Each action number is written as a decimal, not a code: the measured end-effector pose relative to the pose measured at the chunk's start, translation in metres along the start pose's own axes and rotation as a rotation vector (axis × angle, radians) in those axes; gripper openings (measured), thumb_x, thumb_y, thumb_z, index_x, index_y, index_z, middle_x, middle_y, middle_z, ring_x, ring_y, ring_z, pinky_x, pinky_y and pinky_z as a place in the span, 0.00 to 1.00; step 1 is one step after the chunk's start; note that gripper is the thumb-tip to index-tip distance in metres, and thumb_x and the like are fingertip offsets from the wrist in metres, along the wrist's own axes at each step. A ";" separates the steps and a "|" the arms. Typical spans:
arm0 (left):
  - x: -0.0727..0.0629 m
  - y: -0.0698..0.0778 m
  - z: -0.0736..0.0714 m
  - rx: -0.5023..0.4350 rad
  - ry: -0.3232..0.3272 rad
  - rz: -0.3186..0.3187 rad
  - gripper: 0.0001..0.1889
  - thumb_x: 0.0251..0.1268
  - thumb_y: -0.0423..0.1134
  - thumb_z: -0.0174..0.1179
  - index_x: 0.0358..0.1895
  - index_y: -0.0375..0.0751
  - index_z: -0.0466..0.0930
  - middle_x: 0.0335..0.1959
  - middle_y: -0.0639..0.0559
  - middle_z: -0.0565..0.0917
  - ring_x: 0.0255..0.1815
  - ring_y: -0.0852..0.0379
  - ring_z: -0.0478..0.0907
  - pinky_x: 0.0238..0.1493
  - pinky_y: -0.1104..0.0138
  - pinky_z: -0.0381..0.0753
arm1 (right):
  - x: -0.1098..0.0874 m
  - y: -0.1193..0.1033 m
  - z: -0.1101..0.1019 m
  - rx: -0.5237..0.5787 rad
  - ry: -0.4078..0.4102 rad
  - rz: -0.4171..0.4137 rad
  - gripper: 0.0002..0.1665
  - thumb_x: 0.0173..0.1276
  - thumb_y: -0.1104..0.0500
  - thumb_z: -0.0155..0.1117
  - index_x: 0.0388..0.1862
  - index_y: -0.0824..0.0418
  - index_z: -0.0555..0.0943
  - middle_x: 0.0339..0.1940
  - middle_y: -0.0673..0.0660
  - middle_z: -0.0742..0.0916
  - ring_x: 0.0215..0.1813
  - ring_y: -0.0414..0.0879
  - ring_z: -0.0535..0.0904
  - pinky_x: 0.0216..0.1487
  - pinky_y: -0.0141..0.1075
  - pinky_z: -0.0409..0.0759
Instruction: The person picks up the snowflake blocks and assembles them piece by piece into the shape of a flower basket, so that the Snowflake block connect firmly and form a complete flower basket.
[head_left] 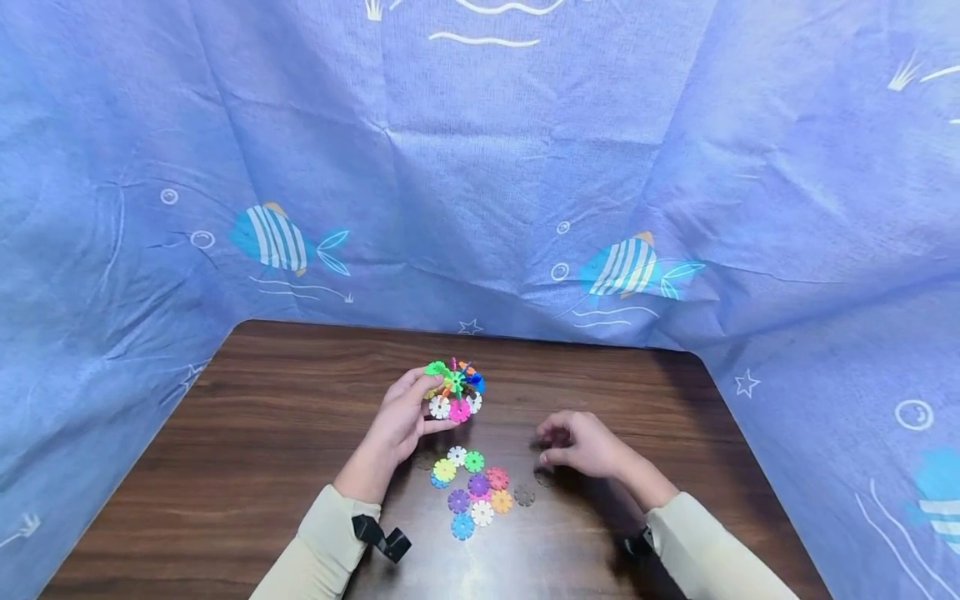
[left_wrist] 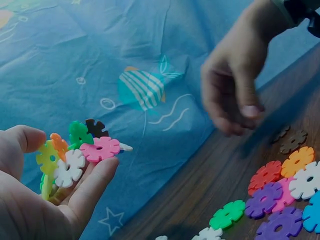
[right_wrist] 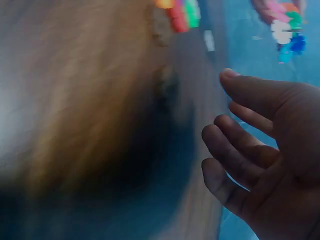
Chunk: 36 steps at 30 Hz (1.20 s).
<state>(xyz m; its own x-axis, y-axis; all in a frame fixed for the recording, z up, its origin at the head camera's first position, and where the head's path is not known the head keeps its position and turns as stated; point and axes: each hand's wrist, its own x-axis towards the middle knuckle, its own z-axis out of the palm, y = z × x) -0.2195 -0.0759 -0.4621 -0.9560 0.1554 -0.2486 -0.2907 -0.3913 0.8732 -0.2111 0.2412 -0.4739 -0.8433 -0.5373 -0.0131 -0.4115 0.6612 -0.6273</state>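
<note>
My left hand [head_left: 401, 417] holds a cluster of interlocked snowflake discs [head_left: 459, 410] between thumb and fingers, raised over the table. Green, pink, white, yellow, orange and dark discs [left_wrist: 98, 128] show in it in the left wrist view; blue ones stand out on its right side in the head view. My right hand [head_left: 585, 446] hovers right of the loose discs, fingers loosely bent and nothing between them, as the right wrist view shows. Nearest to it on the table lies a brown disc [head_left: 524, 495]. Loose discs in several colours, among them a purple disc [head_left: 458, 501], lie between my forearms.
The brown wooden table [head_left: 300, 367] has a blue fish-print cloth [head_left: 480, 183] hanging behind it and along its sides. A white disc [head_left: 482, 512], an orange disc [head_left: 501, 501] and a blue disc [head_left: 462, 526] lie toward the near side of the loose pile.
</note>
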 end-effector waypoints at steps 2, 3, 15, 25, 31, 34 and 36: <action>0.000 0.000 0.000 -0.008 -0.001 -0.004 0.20 0.77 0.39 0.54 0.66 0.39 0.67 0.53 0.43 0.83 0.47 0.49 0.87 0.47 0.46 0.88 | -0.005 0.005 0.004 -0.056 -0.034 -0.005 0.19 0.57 0.56 0.82 0.45 0.60 0.87 0.37 0.51 0.89 0.37 0.39 0.83 0.40 0.33 0.83; 0.000 0.000 0.000 -0.010 -0.002 -0.005 0.20 0.77 0.39 0.54 0.66 0.39 0.67 0.52 0.43 0.83 0.47 0.49 0.87 0.47 0.46 0.88 | -0.007 0.007 0.006 -0.077 -0.047 -0.006 0.19 0.55 0.55 0.83 0.44 0.59 0.88 0.37 0.50 0.89 0.37 0.39 0.82 0.39 0.32 0.82; 0.000 -0.001 0.001 -0.042 0.000 0.004 0.21 0.77 0.40 0.55 0.67 0.40 0.66 0.52 0.42 0.82 0.46 0.49 0.87 0.50 0.43 0.86 | -0.012 0.008 0.016 -0.216 -0.037 -0.011 0.11 0.53 0.57 0.83 0.30 0.50 0.85 0.33 0.42 0.82 0.36 0.37 0.77 0.39 0.33 0.77; -0.001 -0.001 -0.001 -0.059 -0.011 -0.002 0.23 0.78 0.41 0.54 0.70 0.40 0.64 0.58 0.38 0.80 0.48 0.46 0.87 0.49 0.47 0.88 | -0.009 0.005 0.020 -0.183 -0.038 -0.067 0.13 0.59 0.60 0.79 0.42 0.55 0.88 0.34 0.46 0.84 0.36 0.38 0.77 0.37 0.32 0.77; -0.001 -0.002 -0.002 -0.034 -0.020 0.002 0.24 0.78 0.42 0.54 0.70 0.38 0.64 0.58 0.38 0.80 0.48 0.47 0.86 0.49 0.48 0.88 | 0.001 0.006 0.017 -0.030 -0.064 -0.012 0.12 0.58 0.60 0.79 0.34 0.54 0.82 0.30 0.44 0.83 0.33 0.35 0.77 0.36 0.31 0.79; -0.001 -0.003 -0.001 -0.018 -0.021 -0.002 0.23 0.78 0.42 0.54 0.69 0.38 0.65 0.56 0.39 0.81 0.48 0.47 0.86 0.48 0.48 0.88 | 0.012 0.000 0.011 0.129 0.023 0.020 0.11 0.60 0.62 0.78 0.37 0.55 0.82 0.28 0.46 0.85 0.32 0.38 0.80 0.36 0.31 0.81; -0.001 -0.005 0.001 -0.016 -0.021 -0.006 0.22 0.78 0.42 0.54 0.68 0.39 0.66 0.55 0.41 0.82 0.47 0.47 0.87 0.48 0.48 0.88 | 0.021 -0.008 0.006 0.253 0.121 0.023 0.12 0.61 0.62 0.77 0.41 0.59 0.84 0.30 0.49 0.86 0.32 0.41 0.81 0.36 0.32 0.83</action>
<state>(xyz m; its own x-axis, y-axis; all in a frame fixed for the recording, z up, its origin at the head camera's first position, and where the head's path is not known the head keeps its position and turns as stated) -0.2169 -0.0732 -0.4654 -0.9533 0.1764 -0.2450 -0.2972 -0.4044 0.8649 -0.2237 0.2221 -0.4738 -0.8926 -0.4477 0.0540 -0.3056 0.5125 -0.8025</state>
